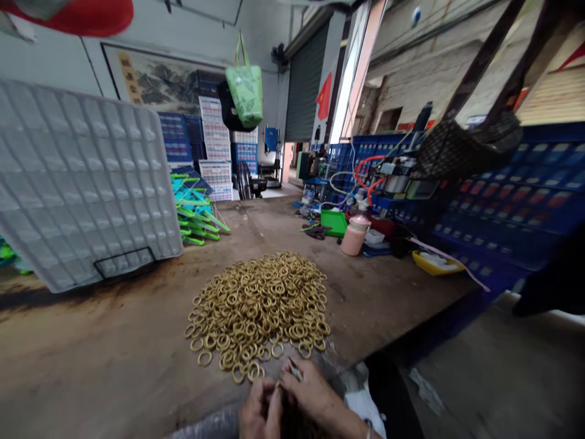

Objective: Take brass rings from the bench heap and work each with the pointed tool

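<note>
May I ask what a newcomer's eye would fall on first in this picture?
Most likely the heap of golden rings in the middle of the worktop, just beyond the left hand and right hand. Next might come the pale ribbed panel standing at the left and the light green bag hanging at the back.

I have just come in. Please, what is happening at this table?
Someone is working bare-handed at the near side of the table. The right hand holds what looks like a small pointed tool, close beside the left hand. Something golden, perhaps a ring, shows where they meet. Just beyond lies a heap of golden rings.
</note>
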`<state>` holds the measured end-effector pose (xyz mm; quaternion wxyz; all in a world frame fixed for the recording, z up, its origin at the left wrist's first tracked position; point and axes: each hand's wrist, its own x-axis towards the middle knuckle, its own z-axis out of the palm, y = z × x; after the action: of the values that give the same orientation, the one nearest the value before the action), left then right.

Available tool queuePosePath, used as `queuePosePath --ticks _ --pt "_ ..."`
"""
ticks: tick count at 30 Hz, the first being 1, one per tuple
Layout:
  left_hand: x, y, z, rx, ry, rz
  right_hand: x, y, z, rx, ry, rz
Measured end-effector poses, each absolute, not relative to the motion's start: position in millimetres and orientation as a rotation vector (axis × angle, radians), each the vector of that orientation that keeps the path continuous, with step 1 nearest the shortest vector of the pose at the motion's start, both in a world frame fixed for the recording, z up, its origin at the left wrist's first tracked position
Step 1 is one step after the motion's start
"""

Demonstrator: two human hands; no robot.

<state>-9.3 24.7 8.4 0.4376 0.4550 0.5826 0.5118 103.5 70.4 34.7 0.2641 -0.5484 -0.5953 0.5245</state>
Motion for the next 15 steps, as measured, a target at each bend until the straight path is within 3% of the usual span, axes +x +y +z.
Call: queuePosePath --ticks 5,15 --pt "-11.6 21.4 36.7 0.994 1.355 1.19 107.3 67.1 47.4 -1.344 -1.612 1.419" --pt "-11.1 16.9 42.3 0.826 1.235 1.08 110.7 64.2 49.6 -1.281 -1.651 1.449"
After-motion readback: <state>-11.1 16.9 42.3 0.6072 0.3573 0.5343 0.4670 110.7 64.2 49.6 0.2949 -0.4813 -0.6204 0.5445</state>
